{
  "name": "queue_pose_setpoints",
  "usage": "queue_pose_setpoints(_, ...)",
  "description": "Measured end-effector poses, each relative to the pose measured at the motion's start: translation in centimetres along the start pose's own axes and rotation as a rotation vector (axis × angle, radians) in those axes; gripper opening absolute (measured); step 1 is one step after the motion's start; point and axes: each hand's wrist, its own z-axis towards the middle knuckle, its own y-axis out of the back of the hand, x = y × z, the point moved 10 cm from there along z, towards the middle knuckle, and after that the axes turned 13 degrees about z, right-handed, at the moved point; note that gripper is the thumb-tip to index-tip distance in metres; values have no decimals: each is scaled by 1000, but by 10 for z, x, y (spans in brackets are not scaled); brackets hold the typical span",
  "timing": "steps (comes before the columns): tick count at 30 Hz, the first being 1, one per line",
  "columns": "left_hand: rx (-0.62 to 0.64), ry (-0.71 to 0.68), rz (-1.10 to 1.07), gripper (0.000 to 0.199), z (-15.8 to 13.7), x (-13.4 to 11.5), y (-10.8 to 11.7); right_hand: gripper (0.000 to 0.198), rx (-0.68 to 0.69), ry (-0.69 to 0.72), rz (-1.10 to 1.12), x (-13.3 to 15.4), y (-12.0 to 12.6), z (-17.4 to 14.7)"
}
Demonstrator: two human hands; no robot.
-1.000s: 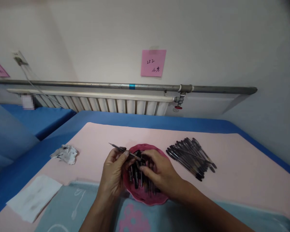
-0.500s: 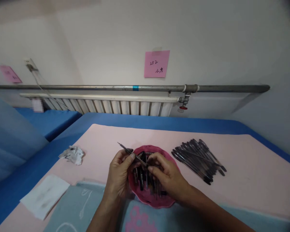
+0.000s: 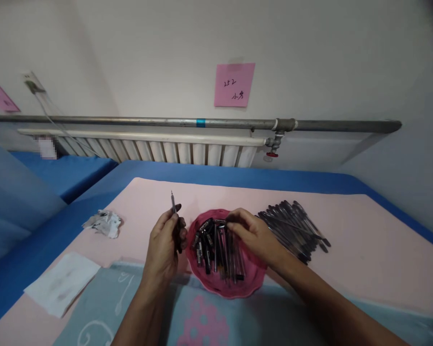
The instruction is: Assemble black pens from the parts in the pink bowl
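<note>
My left hand (image 3: pixel 166 242) is closed around an uncapped pen (image 3: pixel 173 203), its thin tip pointing up and away from me. The pen's lower part is hidden in the fingers. Just right of it, a pink basket (image 3: pixel 254 286) with a wavy rim holds dark pen caps (image 3: pixel 206 257) on the left and clear pen barrels (image 3: pixel 232 262) on the right. My right hand (image 3: pixel 252 233) reaches over the basket's far right side with thumb and fingers pinched. What lies between those fingertips, if anything, I cannot make out.
Many dark capped pens (image 3: pixel 296 230) lie in a fanned pile to the right on the pink sheet (image 3: pixel 361 259). Crumpled stained paper (image 3: pixel 104 223) and a folded white tissue (image 3: pixel 63 283) lie left. A grey-blue patterned cloth (image 3: pixel 130 298) covers the near edge. Behind are a radiator (image 3: pixel 173 150) and pipe.
My left hand has moved left, out from over the basket, with the pen turned more upright. My right hand has come off the pen and shifted to the basket's far side.
</note>
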Motion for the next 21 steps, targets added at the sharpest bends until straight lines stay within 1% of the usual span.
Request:
queue_pose_setpoints(2, 3, 11, 11, 34, 0, 2, 2, 11, 41, 35, -61, 1, -4, 0)
queue_pose_setpoints(5, -4, 3, 23, 35, 1, 2, 4, 17, 131, 124, -178, 6, -18, -4)
queue_pose_setpoints(8, 5, -9, 13, 35, 2, 2, 5, 23, 278, 270, -356, 13, -44, -13)
queue_pose_setpoints(10, 12, 0, 10, 35, 3, 4, 4, 30, 383, 340, -475, 13, -62, -20)
queue_pose_setpoints(13, 14, 20, 12, 36, 3, 6, 4, 35, 485, 355, -626, 4, -78, -27)
queue_pose_setpoints(16, 13, 27, 9, 35, 3, 7, 4, 31, 503, 313, -710, -2, -76, -27)
queue_pose_setpoints(21, 25, 31, -2, 34, 3, 6, 2, 29, 450, 251, -770, -2, -59, -20)
